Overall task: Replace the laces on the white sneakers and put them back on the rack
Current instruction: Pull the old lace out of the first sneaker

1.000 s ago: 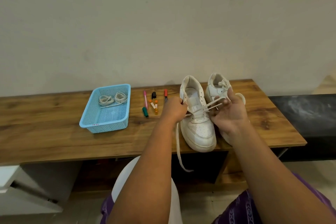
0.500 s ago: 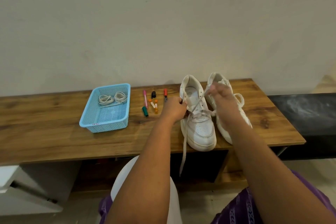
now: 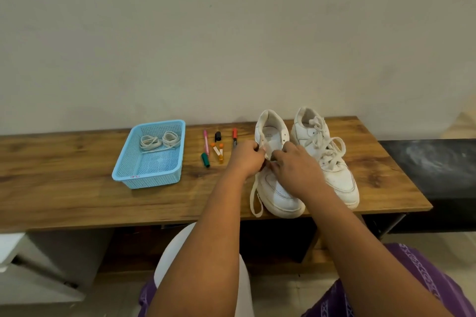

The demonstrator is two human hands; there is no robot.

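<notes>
wooden table (image 3: 77, 188), plain pale wall (image 3: 231, 33)

- Your near sneaker (image 3: 279, 188): white, upright on the wooden bench, toe toward you, its lace (image 3: 253, 198) loose and trailing off the left side
- Second sneaker (image 3: 332, 162): just right of it, laced
- Two coiled laces (image 3: 159, 140): in the blue basket (image 3: 123, 170), far end

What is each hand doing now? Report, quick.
Left hand: fingers curled, gripping the left sneaker at its eyelets.
Right hand: fingers pinching that sneaker's lace.
</notes>
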